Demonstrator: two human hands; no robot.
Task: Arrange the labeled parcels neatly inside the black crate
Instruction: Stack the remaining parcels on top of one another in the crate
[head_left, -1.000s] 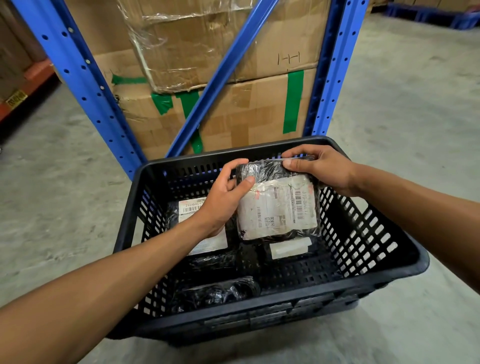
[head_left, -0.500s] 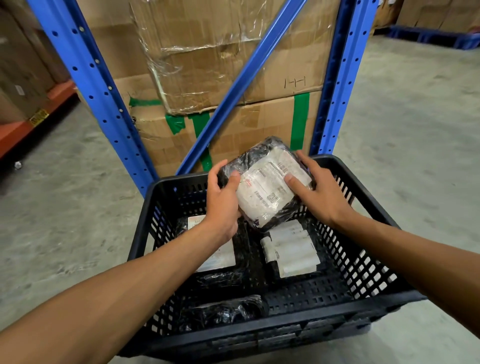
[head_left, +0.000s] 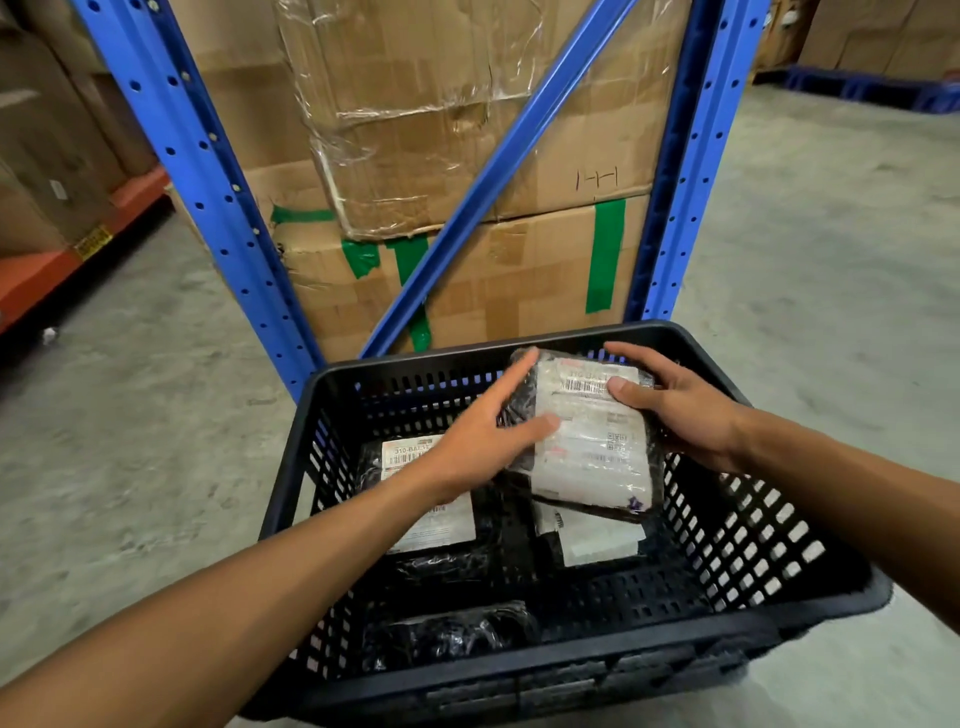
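Note:
A black slotted crate (head_left: 779, 618) stands on the concrete floor in front of me. Both hands hold a black plastic-wrapped parcel with a white barcode label (head_left: 592, 447) over the crate's far right part, label up. My left hand (head_left: 483, 441) grips its left edge and my right hand (head_left: 675, 410) its right edge. Beneath it lies another labeled parcel (head_left: 597, 540). A third labeled parcel (head_left: 441, 525) lies at the left, partly hidden by my left forearm. A black wrapped bundle (head_left: 447, 631) rests by the near wall.
A blue steel rack (head_left: 208, 171) with a diagonal brace rises right behind the crate, holding taped cardboard boxes (head_left: 467, 130). An orange shelf beam (head_left: 57, 260) with boxes runs at the far left. More boxes on blue pallets (head_left: 857, 88) stand far right.
The held parcel was lifted and tilted above the crate's far rim half a second ago. Now it is lower and flatter, over the right-hand parcel inside the crate. The view has tilted up slightly.

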